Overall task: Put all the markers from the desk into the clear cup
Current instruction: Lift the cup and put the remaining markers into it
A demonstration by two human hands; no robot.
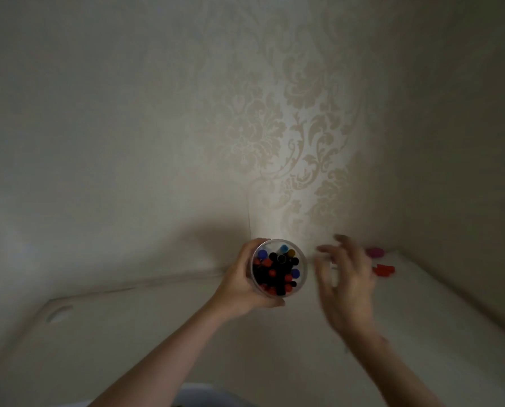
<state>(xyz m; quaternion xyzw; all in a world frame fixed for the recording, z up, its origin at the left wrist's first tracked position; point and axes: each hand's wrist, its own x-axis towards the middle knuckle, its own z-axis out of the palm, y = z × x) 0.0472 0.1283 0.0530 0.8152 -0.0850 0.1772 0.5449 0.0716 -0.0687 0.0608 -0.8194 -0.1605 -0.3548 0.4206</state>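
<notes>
The clear cup (302, 267) is seen from above, held over the white desk (186, 333) by my left hand (239, 286), which wraps its left side. Several markers (277, 271) stand inside it, with black, red, blue and yellow caps showing. To the right of the cup, my right hand (346, 277) hovers blurred, fingers spread, with nothing in it. I see no loose marker lying on the desk.
A pink object (375, 252) and a red object (384, 270) lie at the desk's far right corner, behind my right hand. Patterned wallpaper walls close the desk at the back and right. An oval cut-out (59, 314) sits near the left edge.
</notes>
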